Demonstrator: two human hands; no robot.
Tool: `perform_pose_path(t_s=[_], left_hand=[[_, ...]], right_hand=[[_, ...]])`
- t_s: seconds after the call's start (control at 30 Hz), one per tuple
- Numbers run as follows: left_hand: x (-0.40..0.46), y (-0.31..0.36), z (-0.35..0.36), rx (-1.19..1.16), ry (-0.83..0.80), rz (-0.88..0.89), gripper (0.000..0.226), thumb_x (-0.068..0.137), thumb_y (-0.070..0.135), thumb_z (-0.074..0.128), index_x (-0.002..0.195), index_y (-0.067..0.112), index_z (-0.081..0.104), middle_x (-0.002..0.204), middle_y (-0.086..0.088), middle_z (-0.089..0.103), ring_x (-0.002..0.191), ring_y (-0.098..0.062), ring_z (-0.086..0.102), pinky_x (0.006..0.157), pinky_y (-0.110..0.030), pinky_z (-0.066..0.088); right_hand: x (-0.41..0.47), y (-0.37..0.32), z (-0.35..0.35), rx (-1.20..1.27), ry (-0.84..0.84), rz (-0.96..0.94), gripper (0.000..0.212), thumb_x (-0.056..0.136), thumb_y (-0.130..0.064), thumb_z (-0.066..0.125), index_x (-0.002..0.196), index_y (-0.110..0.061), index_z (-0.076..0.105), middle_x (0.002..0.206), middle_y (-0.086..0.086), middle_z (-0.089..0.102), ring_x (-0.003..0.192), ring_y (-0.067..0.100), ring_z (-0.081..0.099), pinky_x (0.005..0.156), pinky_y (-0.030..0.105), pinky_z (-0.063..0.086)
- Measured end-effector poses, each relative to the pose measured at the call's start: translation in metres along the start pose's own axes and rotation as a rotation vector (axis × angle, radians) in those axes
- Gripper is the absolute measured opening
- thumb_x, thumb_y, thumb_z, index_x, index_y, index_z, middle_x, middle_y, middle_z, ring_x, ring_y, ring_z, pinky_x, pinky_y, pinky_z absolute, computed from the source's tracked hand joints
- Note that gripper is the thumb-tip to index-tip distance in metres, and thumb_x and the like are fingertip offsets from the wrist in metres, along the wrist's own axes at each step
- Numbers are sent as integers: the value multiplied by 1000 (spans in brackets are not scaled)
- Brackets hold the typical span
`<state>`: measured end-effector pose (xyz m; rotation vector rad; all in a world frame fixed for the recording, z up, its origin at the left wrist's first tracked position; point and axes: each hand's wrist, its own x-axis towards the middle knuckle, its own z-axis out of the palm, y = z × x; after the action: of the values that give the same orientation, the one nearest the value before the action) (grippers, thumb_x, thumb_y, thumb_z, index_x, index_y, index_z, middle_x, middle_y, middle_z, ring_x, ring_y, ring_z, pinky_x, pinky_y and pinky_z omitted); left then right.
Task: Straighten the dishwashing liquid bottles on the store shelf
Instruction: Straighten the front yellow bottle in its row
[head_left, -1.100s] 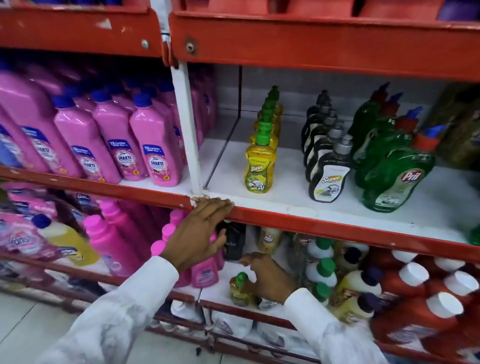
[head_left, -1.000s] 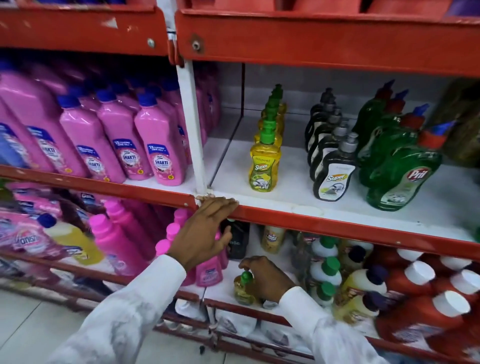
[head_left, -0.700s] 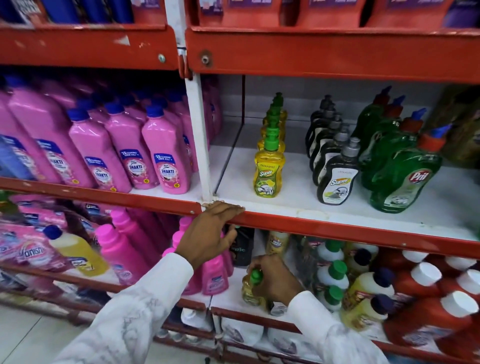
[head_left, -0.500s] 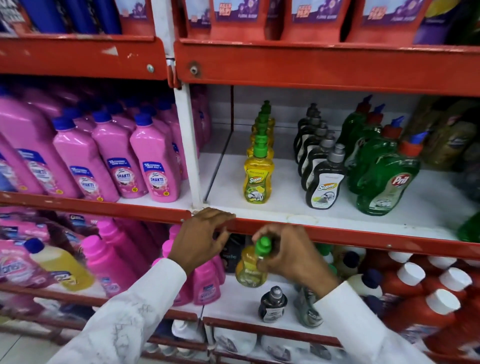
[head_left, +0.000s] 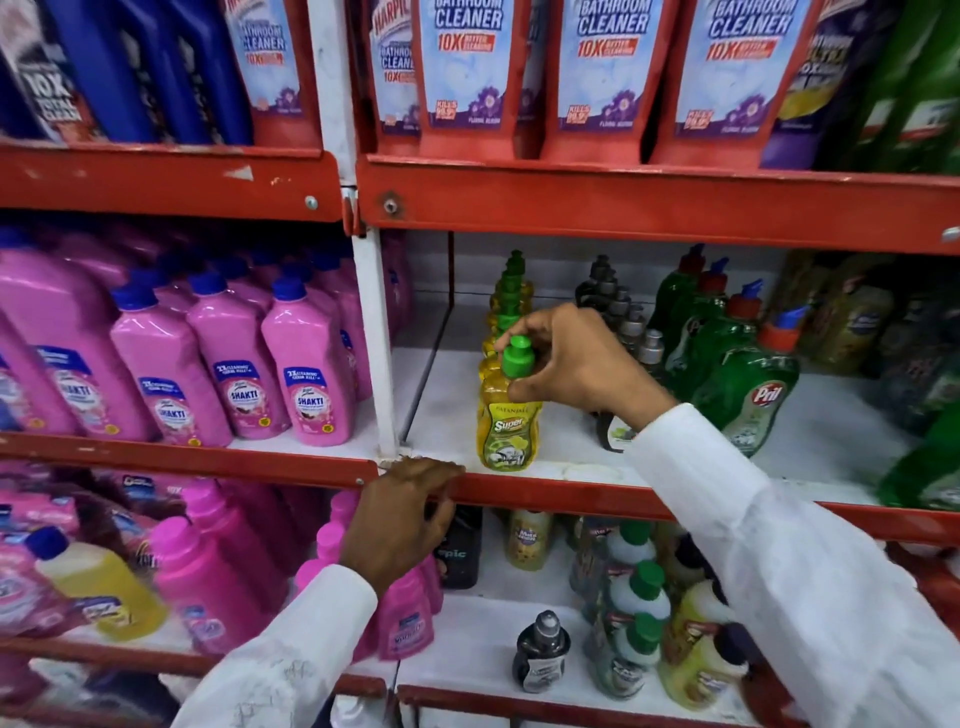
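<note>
A yellow dish liquid bottle (head_left: 506, 427) with a green cap stands upright at the front of the middle shelf (head_left: 519, 491), heading a row of like yellow bottles (head_left: 506, 296). My right hand (head_left: 576, 364) grips it by the cap and neck. My left hand (head_left: 402, 514) rests with fingers curled over the shelf's red front edge, just left of the bottle. To the right run a row of black bottles (head_left: 618, 306), partly hidden by my right hand, and a row of green Pril bottles (head_left: 748, 384).
Pink bottles (head_left: 306, 379) fill the left bay behind a white upright (head_left: 374, 338). Bathroom cleaner pouches (head_left: 608, 67) stand on the top shelf. The lower shelf holds a small black bottle (head_left: 540, 654), green-capped bottles (head_left: 634, 587) and pink ones (head_left: 208, 566).
My right hand lifted the yellow bottle from the lower shelf up to the front of the yellow row on the middle shelf. The left hand stayed on the shelf edge. The view tilted upward.
</note>
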<state>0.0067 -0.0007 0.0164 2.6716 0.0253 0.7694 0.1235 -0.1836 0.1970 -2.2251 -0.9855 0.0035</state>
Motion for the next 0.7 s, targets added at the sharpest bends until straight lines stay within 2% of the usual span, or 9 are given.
perform_pose_path(t_s=[0.1, 0.27, 0.4, 0.43, 0.53, 0.63, 0.7], left_hand=[[-2, -1, 2, -11, 11, 10, 41, 79, 21, 63, 119, 25, 69, 109, 3, 75, 96, -20, 69, 84, -32, 58], [-9, -2, 12, -75, 35, 28, 45, 82, 23, 57, 126, 20, 62, 117, -2, 66, 109, -20, 57, 97, -34, 49], [-13, -1, 19, -72, 25, 43, 51, 81, 16, 63, 132, 17, 56, 123, -2, 59, 116, -23, 52, 108, -36, 40], [-14, 0, 19, -63, 24, 45, 54, 81, 14, 65, 134, 16, 55, 125, -3, 58, 118, -24, 52, 109, -38, 40], [-19, 8, 24, -31, 38, 13, 59, 82, 11, 69, 138, 13, 53, 136, -7, 57, 131, -25, 48, 115, -44, 38], [-22, 20, 32, 11, 36, 32, 58, 85, 16, 63, 141, 10, 50, 144, -11, 53, 137, -29, 44, 118, -47, 36], [-20, 27, 40, 35, 24, 67, 58, 86, 23, 54, 143, 9, 48, 146, -13, 52, 139, -30, 42, 121, -44, 31]], right_hand=[[13, 8, 12, -38, -68, 20, 44, 61, -12, 90, 101, -19, 74, 91, -9, 74, 79, 1, 68, 62, 1, 46], [20, 20, 20, -1, -73, 35, 47, 66, -11, 87, 108, -22, 71, 104, -4, 75, 94, 10, 70, 79, 16, 53], [15, 27, 23, -7, -37, -2, 65, 66, -17, 87, 126, -26, 63, 114, -3, 72, 95, 15, 70, 90, 34, 58], [11, 29, 24, 16, -13, -12, 68, 67, -16, 86, 129, -26, 60, 116, -2, 71, 94, 15, 70, 89, 34, 58], [-18, 38, 24, 83, 97, -72, 73, 71, -11, 83, 136, -25, 54, 124, -4, 67, 101, 11, 64, 83, 21, 55], [-67, 60, 32, 197, 178, -87, 65, 74, -9, 81, 130, -30, 58, 122, -11, 66, 102, 7, 63, 84, 17, 54], [-102, 84, 47, 257, 158, 7, 54, 75, -7, 81, 120, -31, 65, 111, -14, 68, 96, 6, 68, 81, 16, 56]])
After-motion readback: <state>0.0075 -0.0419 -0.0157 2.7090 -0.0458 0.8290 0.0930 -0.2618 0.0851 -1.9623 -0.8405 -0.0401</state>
